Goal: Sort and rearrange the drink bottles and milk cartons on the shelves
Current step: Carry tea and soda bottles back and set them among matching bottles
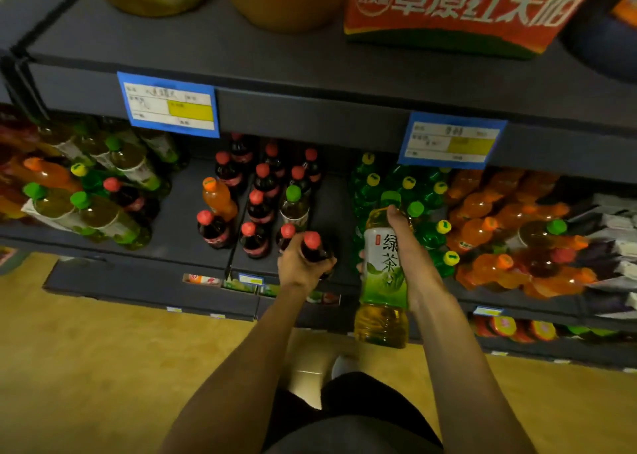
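While the right hand (406, 247) grips an upright tea bottle (382, 271), cap up, the left hand (300, 264) clasps an upright cola bottle (315, 248) on the shelf (186, 219).

Red carton (458, 9) w/ white lettering at 1 o'clock; two blue price tags (169, 104) below; yellow floor (86, 367) at 7.

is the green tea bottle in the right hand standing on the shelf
No, the right hand grips the green tea bottle in the air, in front of the shelf.
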The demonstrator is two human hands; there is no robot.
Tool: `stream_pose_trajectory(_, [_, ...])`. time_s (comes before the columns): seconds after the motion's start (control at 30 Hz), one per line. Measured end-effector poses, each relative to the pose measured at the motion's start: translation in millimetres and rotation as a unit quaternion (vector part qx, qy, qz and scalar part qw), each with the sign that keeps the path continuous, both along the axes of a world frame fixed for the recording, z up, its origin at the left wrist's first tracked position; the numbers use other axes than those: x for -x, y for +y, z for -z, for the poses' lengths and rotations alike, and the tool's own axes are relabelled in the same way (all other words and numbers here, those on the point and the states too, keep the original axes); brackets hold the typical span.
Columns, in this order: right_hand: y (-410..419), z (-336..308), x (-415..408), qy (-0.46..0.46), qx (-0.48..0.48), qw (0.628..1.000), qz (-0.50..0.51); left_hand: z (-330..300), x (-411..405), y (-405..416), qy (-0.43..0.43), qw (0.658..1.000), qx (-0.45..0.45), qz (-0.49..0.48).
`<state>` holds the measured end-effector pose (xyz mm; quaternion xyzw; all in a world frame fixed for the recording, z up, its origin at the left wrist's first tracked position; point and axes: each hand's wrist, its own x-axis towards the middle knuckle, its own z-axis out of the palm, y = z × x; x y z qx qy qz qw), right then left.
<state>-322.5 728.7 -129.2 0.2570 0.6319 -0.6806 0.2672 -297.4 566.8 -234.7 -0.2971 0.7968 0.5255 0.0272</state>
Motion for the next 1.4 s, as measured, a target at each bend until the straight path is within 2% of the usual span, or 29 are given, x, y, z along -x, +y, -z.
stream_pose_trajectory(0.1, [10,7,9,0.019,0.041,0.999,-0.025,10,10,10,0.008,0.999,0.042,0.018])
stream_pose_trajectory(0.23, [15,24,15,0.018,0.04,0.998,-0.035,22,23,18,0.016,0.996,0.075,0.035])
stream_pose_trajectory(0.6, [14,40,23,0.013,0.041,0.998,-0.048,55,30,27,-0.035,0.992,0.096,0.076])
stream_pose_trajectory(0.77, [11,40,29,0.01,0.031,0.998,-0.044,62,34,28,-0.026,0.991,0.091,0.098])
stream_pose_trajectory(0.93, [5,42,33,0.005,-0.012,1.0,-0.023,52,23,23,0.04,0.99,0.085,0.105])
stream_pose_trajectory(1.07, [-2,38,34,-0.007,0.005,1.0,-0.003,34,0,10,0.177,0.971,0.143,0.068])
stream_pose_trajectory(1.17, [-13,25,33,-0.003,0.025,0.999,-0.02,17,7,-11,0.218,0.957,0.194,0.012])
stream_pose_trajectory(1.27, [-19,16,31,0.008,0.027,0.999,-0.022,-3,28,-32,0.2,0.955,0.219,-0.006])
stream_pose_trajectory(1.4, [-25,5,30,0.017,0.032,0.999,-0.017,-19,53,-49,0.134,0.966,0.221,0.025])
